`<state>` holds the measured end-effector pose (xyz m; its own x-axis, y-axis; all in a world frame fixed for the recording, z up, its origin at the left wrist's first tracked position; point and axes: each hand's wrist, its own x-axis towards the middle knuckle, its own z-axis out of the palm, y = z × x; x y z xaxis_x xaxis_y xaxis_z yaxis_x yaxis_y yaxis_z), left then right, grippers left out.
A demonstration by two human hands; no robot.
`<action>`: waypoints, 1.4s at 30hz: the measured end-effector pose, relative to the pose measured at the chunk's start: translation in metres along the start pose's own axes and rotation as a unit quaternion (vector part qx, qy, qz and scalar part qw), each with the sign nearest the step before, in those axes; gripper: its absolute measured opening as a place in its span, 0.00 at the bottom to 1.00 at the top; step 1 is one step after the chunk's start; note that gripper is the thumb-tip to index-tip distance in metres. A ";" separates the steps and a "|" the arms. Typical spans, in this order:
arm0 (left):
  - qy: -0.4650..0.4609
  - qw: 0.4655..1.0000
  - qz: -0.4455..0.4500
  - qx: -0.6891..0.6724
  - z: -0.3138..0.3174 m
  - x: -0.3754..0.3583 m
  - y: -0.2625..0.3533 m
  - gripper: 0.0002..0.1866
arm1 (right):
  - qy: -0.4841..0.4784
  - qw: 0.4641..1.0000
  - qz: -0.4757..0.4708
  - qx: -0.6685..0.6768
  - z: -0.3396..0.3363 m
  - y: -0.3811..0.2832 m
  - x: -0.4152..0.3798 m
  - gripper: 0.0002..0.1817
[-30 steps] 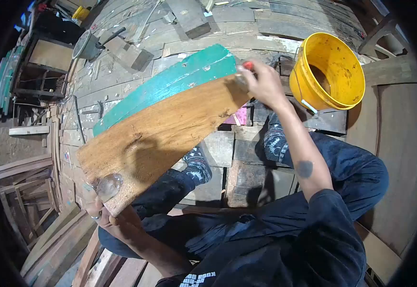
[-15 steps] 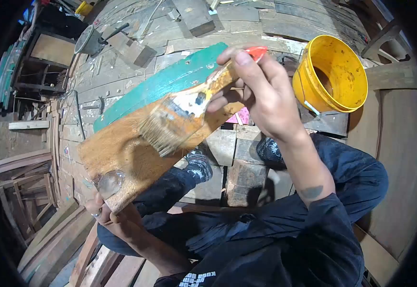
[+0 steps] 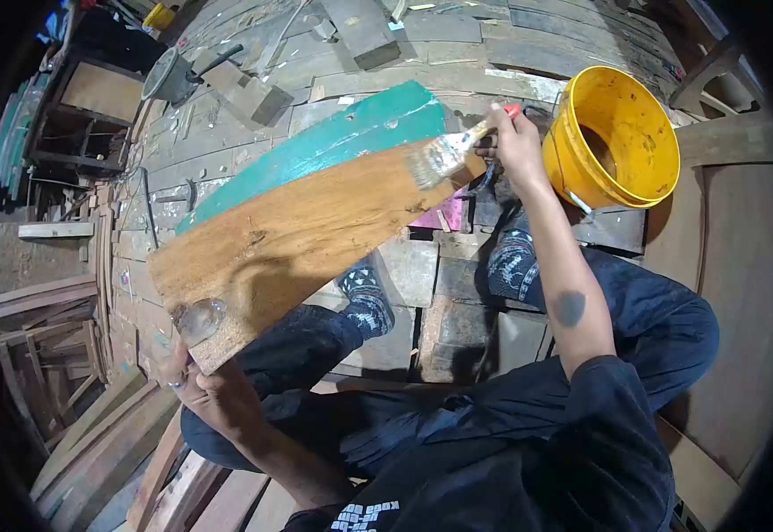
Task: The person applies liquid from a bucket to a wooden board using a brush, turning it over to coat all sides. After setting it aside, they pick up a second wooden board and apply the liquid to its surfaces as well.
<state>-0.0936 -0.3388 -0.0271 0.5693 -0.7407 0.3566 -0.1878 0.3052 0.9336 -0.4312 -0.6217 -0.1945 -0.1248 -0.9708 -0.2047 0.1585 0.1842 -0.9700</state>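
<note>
one plank [image 3: 298, 222], one brush [image 3: 447, 152], one yellow bucket [image 3: 619, 133], two hands.

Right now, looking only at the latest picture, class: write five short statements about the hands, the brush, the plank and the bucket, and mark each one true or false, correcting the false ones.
1. The right hand holds a brush. True.
2. The bristles rest on the far end of the plank. True.
3. The bucket is blue. False: it is yellow.
4. The left hand is inside the bucket. False: it grips the plank's near end.
5. One long edge of the plank is painted green. True.
</note>
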 end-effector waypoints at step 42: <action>-0.048 0.999 -0.003 -0.017 0.016 -0.006 0.001 0.23 | -0.331 0.871 -0.362 -0.019 0.124 -0.193 -0.146 0.15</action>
<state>-0.1097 -0.3438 -0.0275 0.4908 -0.7962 0.3537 -0.1553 0.3195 0.9348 -0.3222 -0.5347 0.0392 0.4157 -0.7084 0.5704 0.2383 -0.5204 -0.8200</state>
